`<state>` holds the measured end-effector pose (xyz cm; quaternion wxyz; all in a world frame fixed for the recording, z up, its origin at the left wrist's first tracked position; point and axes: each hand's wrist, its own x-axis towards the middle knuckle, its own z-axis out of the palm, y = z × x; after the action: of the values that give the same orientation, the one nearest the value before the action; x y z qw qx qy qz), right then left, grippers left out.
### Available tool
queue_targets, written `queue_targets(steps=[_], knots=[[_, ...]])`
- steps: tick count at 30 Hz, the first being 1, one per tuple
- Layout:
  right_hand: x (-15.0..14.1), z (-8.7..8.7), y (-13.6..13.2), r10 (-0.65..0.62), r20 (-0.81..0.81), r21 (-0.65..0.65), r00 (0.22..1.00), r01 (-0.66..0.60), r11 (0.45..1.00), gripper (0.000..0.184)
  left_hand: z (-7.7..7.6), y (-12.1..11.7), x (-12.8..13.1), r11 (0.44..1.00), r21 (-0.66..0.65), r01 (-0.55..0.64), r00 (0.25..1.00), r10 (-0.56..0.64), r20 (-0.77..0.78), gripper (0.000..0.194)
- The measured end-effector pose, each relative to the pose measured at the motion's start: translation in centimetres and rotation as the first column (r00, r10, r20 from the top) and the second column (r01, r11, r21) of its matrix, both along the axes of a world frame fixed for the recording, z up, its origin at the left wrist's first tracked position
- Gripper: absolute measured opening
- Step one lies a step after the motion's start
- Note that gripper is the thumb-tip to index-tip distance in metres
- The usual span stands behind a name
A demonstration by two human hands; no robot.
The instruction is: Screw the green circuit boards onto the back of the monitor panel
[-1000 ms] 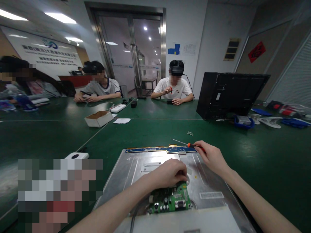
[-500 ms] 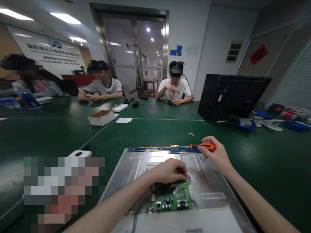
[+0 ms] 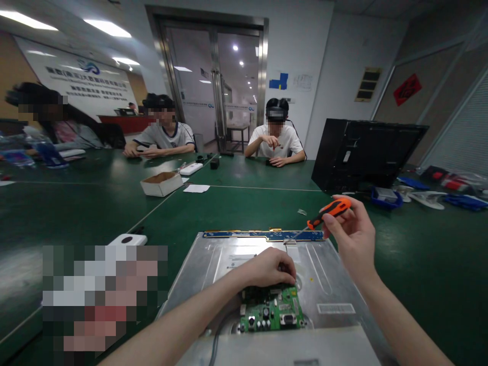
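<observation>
Your right hand (image 3: 353, 236) has lifted off the far edge of the metal panel (image 3: 236, 259) and swung the screwdriver (image 3: 328, 211) up, so its orange handle now sits high in your closed fingers with the thin shaft slanting down toward the blue strip (image 3: 263, 235) at the panel's far rim. Your left hand (image 3: 269, 268) has stayed put, curled closed over the top edge of the green circuit board (image 3: 272, 311), which lies on the near half of the panel.

To do this well, keep that left hand pressing the board flat so it cannot shift while you work. Bring the tip down slowly and seat it square before you turn; a slanted tip will likely slip and scratch the board. The dark cable (image 3: 214, 338) at the board's near left corner runs off toward you, so keep your forearm clear of it.
</observation>
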<state>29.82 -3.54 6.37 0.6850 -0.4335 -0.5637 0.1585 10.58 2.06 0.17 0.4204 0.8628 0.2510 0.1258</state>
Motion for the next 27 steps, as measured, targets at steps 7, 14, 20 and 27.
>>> queue_targets(steps=[7,14,20,27], knots=[[-0.6,-2.9,-2.0,-0.197,0.42,0.23,0.886,0.107,0.967,0.046,0.2,0.1,-0.2,1.0,-0.018,0.01,1.0,-0.009,0.011,0.009],[-1.3,-3.4,-2.0,-0.209,0.646,0.282,0.734,0.024,0.959,0.046,-0.1,0.5,-0.3,0.999,-0.019,0.046,0.999,-0.046,0.027,0.007],[-1.7,-3.3,-1.8,-0.197,0.661,0.284,0.724,0.002,0.959,0.043,-0.3,0.6,-0.4,0.998,-0.017,0.06,0.998,-0.06,0.033,0.008],[-1.5,-3.1,-1.9,-0.194,0.669,0.289,0.717,-0.011,0.957,0.045,-0.3,0.6,-0.4,0.998,-0.024,0.055,0.998,-0.054,0.035,0.011]])
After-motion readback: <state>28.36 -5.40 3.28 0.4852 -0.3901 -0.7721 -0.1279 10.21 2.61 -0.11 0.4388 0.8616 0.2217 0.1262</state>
